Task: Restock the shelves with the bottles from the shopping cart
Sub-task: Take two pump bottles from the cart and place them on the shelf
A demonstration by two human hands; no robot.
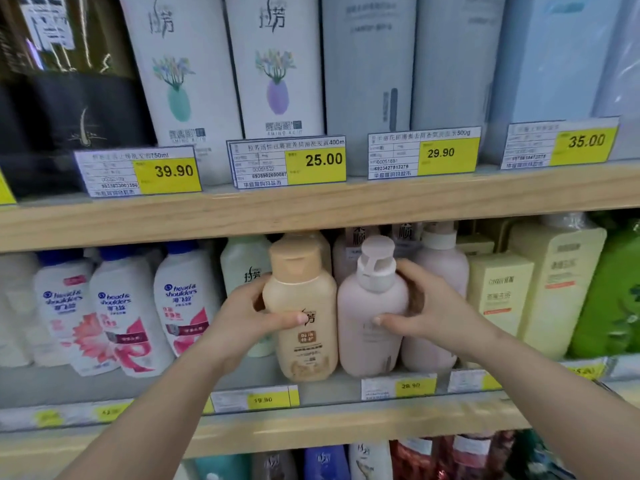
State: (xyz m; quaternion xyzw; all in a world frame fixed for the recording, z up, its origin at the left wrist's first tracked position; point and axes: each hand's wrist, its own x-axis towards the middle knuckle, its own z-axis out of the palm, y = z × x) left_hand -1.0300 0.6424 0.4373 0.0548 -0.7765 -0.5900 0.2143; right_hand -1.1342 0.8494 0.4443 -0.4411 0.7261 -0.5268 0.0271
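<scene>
gripping tan bottle (304, 317), pink bottle (370, 327), neighbours crowding

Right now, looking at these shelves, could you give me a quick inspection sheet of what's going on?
Surface: wooden middle shelf with yellow price tags along its front edge.
Job's things: tan bottle and pink pump bottle, upright, side by side at the shelf front.
Clutter: white Head & Shoulders bottles at left; pale yellow bottles and a green bottle at right; tall white boxes on the upper shelf.
Grippers: left hand grips the tan bottle; right hand grips the pink pump bottle.
Cables: nothing seen.
Surroundings: more bottles on a lower shelf; the shopping cart is out of view.
</scene>
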